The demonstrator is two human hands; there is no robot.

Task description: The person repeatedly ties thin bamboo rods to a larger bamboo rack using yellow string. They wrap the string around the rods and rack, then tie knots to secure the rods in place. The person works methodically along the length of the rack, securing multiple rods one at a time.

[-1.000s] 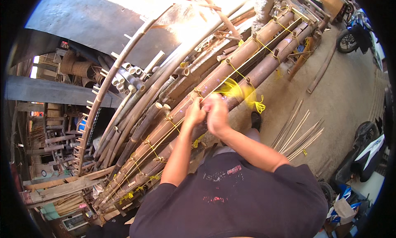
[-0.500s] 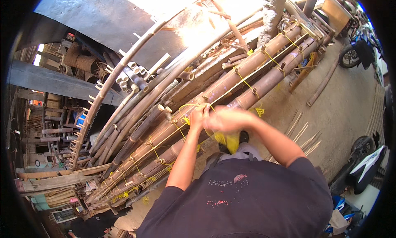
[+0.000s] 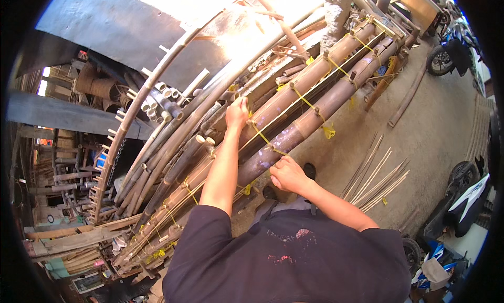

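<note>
Two thick brown bamboo poles lie side by side, a far one (image 3: 314, 75) and a near one (image 3: 328, 104), running from lower left to upper right. Yellow cord (image 3: 261, 134) crosses over both, stretched between my hands. My left hand (image 3: 237, 114) is closed in a fist at the far side of the far pole, on one end of the cord. Beside the near pole, on my body's side, my right hand (image 3: 287, 175) is closed on the other end. Short pegs stand up along the poles, with more yellow ties round them. What lies inside both fists is hidden.
A long curved bamboo pole with pegs (image 3: 137, 101) arches at the left, beside stacked bamboo tubes (image 3: 163, 101). Thin bamboo sticks (image 3: 375, 177) lie on the floor to my right. Motorbikes (image 3: 446, 59) stand at the right edge. A rough post (image 3: 337, 12) rises behind the poles.
My hands were together over the poles, the right one blurred. Now they are apart: the left went up and away, the right down toward me. The yellow bundle hanging below them is out of sight.
</note>
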